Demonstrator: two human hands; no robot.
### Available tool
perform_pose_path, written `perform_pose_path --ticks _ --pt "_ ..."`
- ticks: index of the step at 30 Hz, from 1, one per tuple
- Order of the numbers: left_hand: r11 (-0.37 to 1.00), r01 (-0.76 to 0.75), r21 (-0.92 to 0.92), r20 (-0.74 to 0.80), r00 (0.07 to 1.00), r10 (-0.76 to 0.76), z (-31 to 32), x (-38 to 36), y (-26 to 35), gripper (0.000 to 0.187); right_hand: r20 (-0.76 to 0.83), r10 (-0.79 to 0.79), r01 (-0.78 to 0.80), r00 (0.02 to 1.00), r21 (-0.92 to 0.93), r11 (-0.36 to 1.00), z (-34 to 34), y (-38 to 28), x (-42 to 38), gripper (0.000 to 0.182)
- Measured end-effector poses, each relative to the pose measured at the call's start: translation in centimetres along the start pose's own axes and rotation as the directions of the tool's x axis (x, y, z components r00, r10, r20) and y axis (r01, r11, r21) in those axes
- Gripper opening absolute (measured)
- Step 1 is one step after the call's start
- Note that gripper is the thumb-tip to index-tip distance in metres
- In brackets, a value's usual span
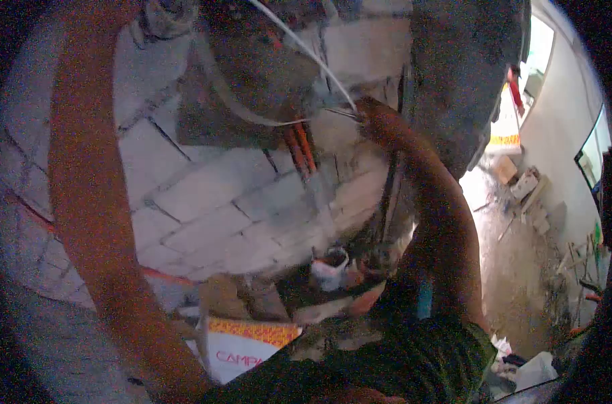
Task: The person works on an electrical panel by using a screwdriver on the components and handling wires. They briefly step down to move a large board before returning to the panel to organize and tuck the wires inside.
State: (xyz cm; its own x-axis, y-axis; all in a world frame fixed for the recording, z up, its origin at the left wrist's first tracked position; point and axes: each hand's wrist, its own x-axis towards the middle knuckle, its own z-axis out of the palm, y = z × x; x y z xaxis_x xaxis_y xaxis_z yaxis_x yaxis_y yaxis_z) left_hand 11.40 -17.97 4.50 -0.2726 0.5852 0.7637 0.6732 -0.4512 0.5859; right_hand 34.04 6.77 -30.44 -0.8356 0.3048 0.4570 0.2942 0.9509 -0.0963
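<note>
My right hand [372, 116] is raised in front of a block wall, its fingers closed at the lower end of a white cable [306, 48]. The cable runs down to it from the top edge. A thin, shiny piece [343, 112] juts out beside the fingers; blur hides what it is. A pale, curved cable [235, 106] loops to the left of this hand. Orange conduits [299, 149] stand below the loop. My left arm [90, 155] reaches up along the left side, and its hand lies beyond the top edge.
The wall [191, 182] has pale blocks and a dark, rough section [454, 74] at right. Below are a white bucket [329, 268] and a printed white-and-orange bag or box [248, 347]. Rubble [528, 188] lies on the floor at right, with another bag [506, 128] beyond.
</note>
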Motion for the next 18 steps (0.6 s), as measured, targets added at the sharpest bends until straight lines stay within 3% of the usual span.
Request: perform_pose_path --ticks 1,2,3,4,5,6,7,8,9,11,12,14,16,18 --pt "0.997 0.019 -0.068 -0.073 0.997 -0.024 0.7 -0.7 0.7 0.029 -0.092 -0.270 0.253 0.958 -0.168 0.953 -1.9 0.6 -0.2 0.051" --pt "0.989 0.034 -0.141 -0.141 0.989 -0.054 0.8 -1.1 1.2 0.028 0.017 0.134 -0.134 0.991 0.239 0.962 -4.0 1.1 -1.3 0.049" --pt "0.990 -0.001 -0.142 -0.165 0.986 -0.022 0.3 -1.1 1.6 0.028 0.267 0.440 -0.511 0.858 0.538 0.671 -7.7 -2.0 -2.7 0.047" --pt "0.988 0.060 -0.139 -0.171 0.982 -0.084 -0.2 -1.0 2.1 0.027 -0.051 0.440 -0.385 0.896 0.401 0.831 -7.5 -0.8 -3.6 0.045" --pt "0.982 0.125 -0.138 -0.173 0.974 -0.148 -0.4 -0.7 2.3 0.027 -0.355 0.351 -0.292 0.867 0.209 0.933 -7.4 0.7 -4.3 0.042" --pt "0.985 0.100 -0.142 -0.187 0.974 -0.126 -1.2 0.0 1.4 0.027 -0.375 0.333 -0.277 0.865 0.195 0.941 -8.3 -0.6 -5.0 0.042" --pt "0.950 0.075 -0.303 -0.077 0.992 -0.103 -2.6 1.2 -0.1 0.026 -0.407 0.362 -0.037 0.839 0.620 0.784 -9.6 -2.8 -5.8 0.039" --pt "0.887 0.069 -0.456 0.034 0.998 -0.061 -3.3 1.8 -1.2 0.025 -0.412 0.398 0.231 0.820 0.874 0.428 -10.7 -5.0 -6.5 0.036" --pt "0.844 0.090 -0.529 0.093 0.995 -0.048 -3.7 2.2 -2.0 0.024 -0.426 0.389 0.242 0.817 0.865 0.439 -11.8 -7.2 -6.9 0.036" --pt "0.785 0.127 -0.607 0.152 0.987 -0.042 -3.5 2.0 -3.3 0.022 -0.148 0.108 -0.004 0.983 0.571 0.821 -13.5 -11.7 -7.0 0.035" --pt "0.764 0.141 -0.629 0.176 0.984 -0.037 -3.3 1.8 -4.0 0.022 -0.155 0.103 0.003 0.982 0.569 0.822 -13.7 -12.9 -6.2 0.035" --pt "0.734 0.166 -0.659 0.220 0.975 -0.023 -2.7 2.1 -5.1 0.021 -0.462 0.162 0.095 0.872 0.483 0.871 -12.7 -14.9 -3.2 0.053" --pt "0.722 0.186 -0.666 0.247 0.969 -0.022 -2.2 2.7 -5.6 0.022 -0.617 0.207 0.243 0.759 0.563 0.790 -11.7 -15.4 1.9 0.064" --pt "0.715 0.186 -0.674 0.261 0.965 -0.005 -1.3 -0.1 -3.4 0.023 -0.727 0.129 0.325 0.675 0.450 0.832 -12.1 -19.8 0.9 0.077"
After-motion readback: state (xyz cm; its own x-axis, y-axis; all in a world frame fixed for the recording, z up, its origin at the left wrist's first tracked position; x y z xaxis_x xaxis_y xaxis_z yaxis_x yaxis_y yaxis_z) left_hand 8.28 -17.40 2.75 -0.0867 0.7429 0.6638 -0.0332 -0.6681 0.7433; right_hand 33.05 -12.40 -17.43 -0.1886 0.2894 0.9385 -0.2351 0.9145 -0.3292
